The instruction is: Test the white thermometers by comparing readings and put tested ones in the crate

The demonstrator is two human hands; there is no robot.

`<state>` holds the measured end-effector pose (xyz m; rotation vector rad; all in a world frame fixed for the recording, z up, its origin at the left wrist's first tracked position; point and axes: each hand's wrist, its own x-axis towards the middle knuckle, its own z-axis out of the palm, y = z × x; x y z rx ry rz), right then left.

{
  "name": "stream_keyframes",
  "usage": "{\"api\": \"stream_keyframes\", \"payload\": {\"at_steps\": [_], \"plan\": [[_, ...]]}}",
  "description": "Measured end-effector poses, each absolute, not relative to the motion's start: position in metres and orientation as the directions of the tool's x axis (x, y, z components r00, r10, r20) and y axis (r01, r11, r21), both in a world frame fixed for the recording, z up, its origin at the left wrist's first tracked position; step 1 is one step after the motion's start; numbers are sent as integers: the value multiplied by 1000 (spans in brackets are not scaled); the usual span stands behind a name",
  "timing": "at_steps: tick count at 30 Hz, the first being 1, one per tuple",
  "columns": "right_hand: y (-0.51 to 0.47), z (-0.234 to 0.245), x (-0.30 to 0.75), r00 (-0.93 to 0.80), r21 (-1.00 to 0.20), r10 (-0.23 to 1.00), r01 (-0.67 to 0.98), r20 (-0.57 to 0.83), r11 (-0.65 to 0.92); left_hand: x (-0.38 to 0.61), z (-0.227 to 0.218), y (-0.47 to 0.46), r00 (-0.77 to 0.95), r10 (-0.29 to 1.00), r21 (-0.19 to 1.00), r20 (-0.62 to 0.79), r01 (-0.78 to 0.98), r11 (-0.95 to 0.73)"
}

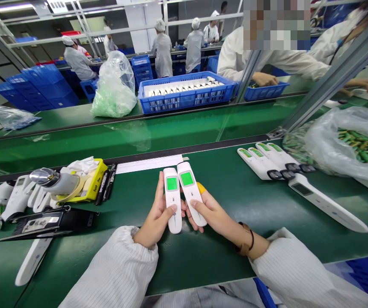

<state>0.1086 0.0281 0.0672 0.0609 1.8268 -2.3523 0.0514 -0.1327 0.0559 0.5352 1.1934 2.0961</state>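
In the middle of the head view I hold two white infrared thermometers side by side above the green bench. My left hand (158, 216) is closed around the left thermometer (173, 222), its thumb on the handle. My right hand (211, 209) grips the right thermometer (188, 191), its thumb near the button; a yellow cover is on one finger. Both screens glow green, and the upper ends of the thermometers are close together. To the right, several white thermometer bodies (257, 164) with green screens lie in a row. Near them rests another thermometer (328, 207), its screen dark.
At left are a yellow tray (99, 182), a metal-topped bottle (55, 182), black markers (109, 182), a black device (47, 222) and more thermometers (19, 194). A plastic bag of green parts (360, 145) sits right. Beyond the conveyor (171, 132), a blue crate (187, 100) and co-workers are visible.
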Motion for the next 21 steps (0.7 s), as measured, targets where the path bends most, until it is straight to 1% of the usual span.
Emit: {"api": "stream_keyframes", "payload": {"at_steps": [4,8,17,21], "plan": [[27,65,109,-986,-960,-91,160,-143,-229,52,56,-133,-708,705,865,34,-332,-376],[25,63,108,-984,-957,-60,177,-168,-228,51,53,-131,-693,716,854,84,-320,-410],[25,65,105,-975,-949,-87,217,-202,-228,50,51,-130,-720,690,885,72,-273,-377],[23,67,105,-978,-949,-3,201,-207,-241,50,53,-130,-751,659,887,49,-270,-374]]}}
